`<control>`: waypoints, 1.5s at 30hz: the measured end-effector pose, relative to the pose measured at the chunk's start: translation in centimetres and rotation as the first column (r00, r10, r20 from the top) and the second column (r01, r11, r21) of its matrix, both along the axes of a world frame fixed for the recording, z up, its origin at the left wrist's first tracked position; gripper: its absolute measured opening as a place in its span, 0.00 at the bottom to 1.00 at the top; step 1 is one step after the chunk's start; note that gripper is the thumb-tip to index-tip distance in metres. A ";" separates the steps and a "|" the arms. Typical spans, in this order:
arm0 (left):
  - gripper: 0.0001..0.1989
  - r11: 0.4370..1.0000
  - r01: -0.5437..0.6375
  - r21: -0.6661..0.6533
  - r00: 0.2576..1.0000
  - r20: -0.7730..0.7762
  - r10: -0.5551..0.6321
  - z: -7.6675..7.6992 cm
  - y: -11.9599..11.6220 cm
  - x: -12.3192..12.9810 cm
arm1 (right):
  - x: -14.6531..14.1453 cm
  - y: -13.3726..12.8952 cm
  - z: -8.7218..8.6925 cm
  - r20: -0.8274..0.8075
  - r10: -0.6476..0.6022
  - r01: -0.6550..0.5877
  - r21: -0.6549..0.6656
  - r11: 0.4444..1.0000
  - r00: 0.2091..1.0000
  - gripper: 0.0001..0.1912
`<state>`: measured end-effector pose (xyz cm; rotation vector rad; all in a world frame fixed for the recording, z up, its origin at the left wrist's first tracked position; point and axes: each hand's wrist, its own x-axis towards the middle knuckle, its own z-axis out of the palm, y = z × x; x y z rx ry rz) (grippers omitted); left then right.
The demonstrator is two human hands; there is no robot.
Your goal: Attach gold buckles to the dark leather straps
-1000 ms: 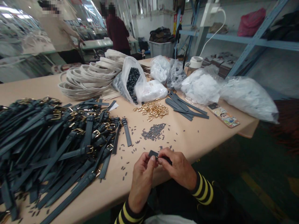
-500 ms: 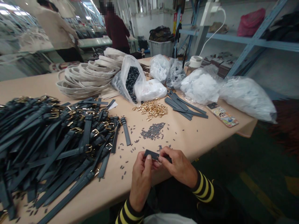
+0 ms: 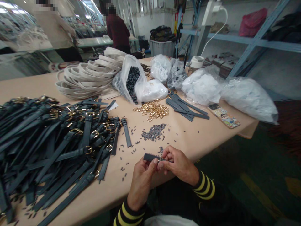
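Both hands are raised just above the near table edge and hold a short dark leather strap piece (image 3: 150,157). My left hand (image 3: 141,183) pinches its near part, and my right hand (image 3: 178,163) grips its right end, where my fingers hide it. A small heap of dark tube-shaped pieces (image 3: 154,131) lies just beyond my hands, with more strewn around it. Farther off are gold buckles (image 3: 154,110). A large pile of dark straps with gold buckles (image 3: 54,138) spreads to the left on the beige table (image 3: 188,146).
Coiled cream straps (image 3: 84,80), a bag of dark rings (image 3: 133,81), white plastic bags (image 3: 249,100) and loose dark strips (image 3: 185,108) crowd the far table. A phone (image 3: 223,115) lies near the right edge. Two co-workers (image 3: 117,31) (image 3: 55,28) stand beyond, with shelving at right.
The strap piece has shifted left between my fingers, and my hands have risen slightly. The view has tilted a little.
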<state>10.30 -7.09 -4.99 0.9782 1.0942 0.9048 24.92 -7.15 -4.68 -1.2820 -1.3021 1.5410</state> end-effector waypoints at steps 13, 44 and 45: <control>0.06 0.964 -0.004 0.266 0.948 -0.306 0.088 0.9 -0.6 0.3 | 0.2 0.5 0.0 0.109 0.029 -0.039 0.091 0.995 0.994 0.08; 0.13 0.995 -0.068 -0.068 0.998 0.004 0.069 -0.4 -0.1 -0.8 | 1.5 0.2 0.5 0.206 0.379 -0.396 0.044 0.917 0.902 0.09; 0.13 0.995 -0.076 -0.068 0.997 0.014 0.077 -0.6 -0.1 -0.8 | 1.3 0.3 0.5 0.237 0.365 -0.389 0.064 0.919 0.900 0.11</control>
